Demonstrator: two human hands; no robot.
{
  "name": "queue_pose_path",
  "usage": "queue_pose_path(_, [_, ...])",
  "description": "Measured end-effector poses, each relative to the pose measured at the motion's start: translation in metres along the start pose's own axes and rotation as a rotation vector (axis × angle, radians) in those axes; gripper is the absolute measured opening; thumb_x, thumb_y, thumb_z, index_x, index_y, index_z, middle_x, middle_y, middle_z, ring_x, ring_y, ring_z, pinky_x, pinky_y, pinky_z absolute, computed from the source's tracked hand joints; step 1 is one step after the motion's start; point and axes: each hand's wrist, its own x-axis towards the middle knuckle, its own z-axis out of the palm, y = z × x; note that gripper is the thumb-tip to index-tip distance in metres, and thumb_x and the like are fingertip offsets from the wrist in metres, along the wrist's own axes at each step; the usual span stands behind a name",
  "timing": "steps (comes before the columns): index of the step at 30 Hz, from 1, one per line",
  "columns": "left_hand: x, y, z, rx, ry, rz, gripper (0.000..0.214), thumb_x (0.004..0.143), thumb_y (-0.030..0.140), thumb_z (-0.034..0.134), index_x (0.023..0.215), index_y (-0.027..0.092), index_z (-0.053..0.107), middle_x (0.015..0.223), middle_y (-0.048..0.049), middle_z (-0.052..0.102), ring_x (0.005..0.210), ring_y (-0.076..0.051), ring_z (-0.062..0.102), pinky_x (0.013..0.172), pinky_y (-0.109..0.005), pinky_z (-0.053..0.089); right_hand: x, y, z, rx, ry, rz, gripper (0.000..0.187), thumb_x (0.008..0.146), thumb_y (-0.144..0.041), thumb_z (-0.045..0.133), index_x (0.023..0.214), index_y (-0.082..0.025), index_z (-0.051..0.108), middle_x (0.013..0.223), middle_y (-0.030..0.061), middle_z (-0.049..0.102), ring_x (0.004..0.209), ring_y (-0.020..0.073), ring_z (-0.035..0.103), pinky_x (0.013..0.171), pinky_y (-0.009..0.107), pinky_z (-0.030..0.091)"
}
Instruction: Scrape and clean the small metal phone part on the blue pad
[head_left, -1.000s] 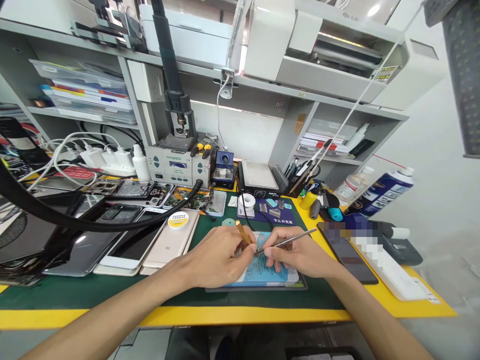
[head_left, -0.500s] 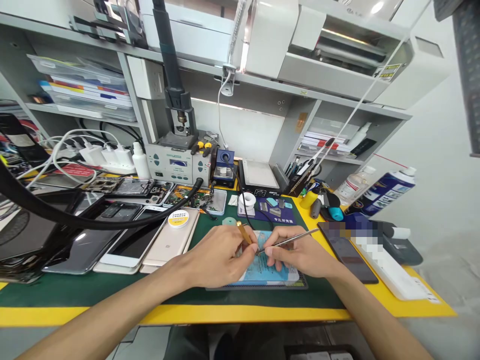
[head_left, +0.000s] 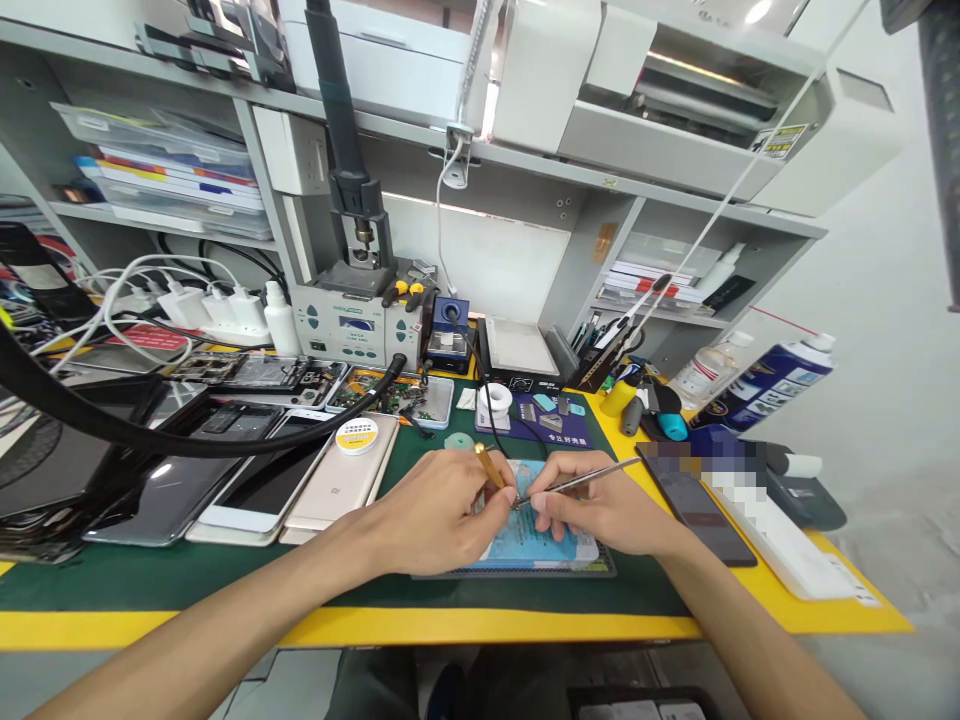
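Note:
My left hand is closed around a gold-handled tool, its tip pointing down at a light blue work mat on the green bench mat. My right hand pinches metal tweezers whose tips meet the gold tool's tip just above the blue mat. What lies between the two tips is too small to make out. Both hands rest on the blue mat, close together.
Several phones lie stacked at the left, with a round solder tin on one. A hot-air station and black hose stand behind. A dark phone, white keyboard-like bar and spray can sit at the right.
Both hands have stayed together over the blue mat; the view has shifted slightly, and the tool tips have barely moved.

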Motion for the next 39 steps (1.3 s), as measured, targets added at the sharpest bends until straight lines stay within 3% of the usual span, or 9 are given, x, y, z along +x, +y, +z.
queue_pose_path(39, [-0.0011, 0.0010, -0.0012, -0.053, -0.006, -0.020, 0.040, 0.105, 0.028, 0.065, 0.068, 0.016, 0.056, 0.085, 0.0001, 0.070, 0.068, -0.011, 0.059, 0.067, -0.026, 0.052, 0.0006, -0.0021, 0.0006, -0.017, 0.015, 0.002, 0.040, 0.086, -0.054, 0.087, 0.084, -0.018, 0.071, 0.070, 0.0057, 0.078, 0.057, 0.0164, 0.069, 0.056, 0.029, 0.055])
